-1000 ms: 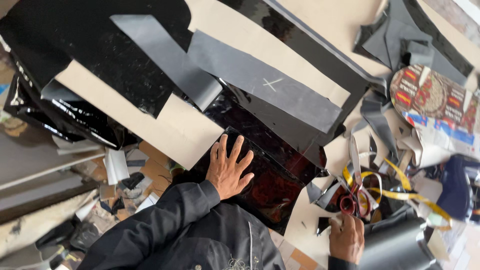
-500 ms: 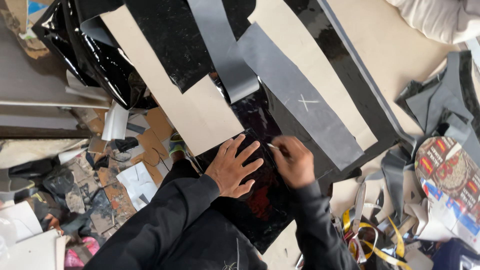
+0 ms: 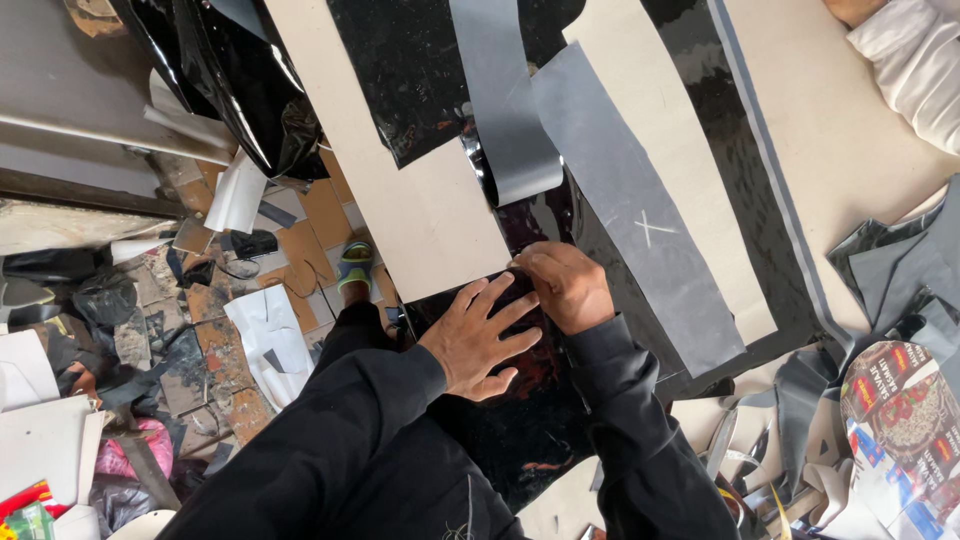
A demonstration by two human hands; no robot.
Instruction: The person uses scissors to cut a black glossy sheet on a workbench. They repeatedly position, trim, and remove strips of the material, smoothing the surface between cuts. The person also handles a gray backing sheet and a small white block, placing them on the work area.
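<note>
You are pressing your left hand (image 3: 480, 340) flat, fingers spread, on the glossy black sheet (image 3: 520, 420) near its edge against the beige card (image 3: 430, 220), while your right hand (image 3: 565, 285), curled tight, is pinching something too small to identify just beside it.

You're looking down on a pale beige worktable (image 3: 440, 215) in flat, even daylight with soft shadows. Left of the table, the floor (image 3: 300, 240) is brown and worn, littered with white paper scraps (image 3: 268, 340) and dark offcuts. Farther left of the table lie grey boards (image 3: 80, 90). At the table's right end sit heaped grey offcuts (image 3: 900, 270) and a printed round lid (image 3: 900, 420). Beyond its far right corner, a white sleeve (image 3: 905, 55) shows.
</note>
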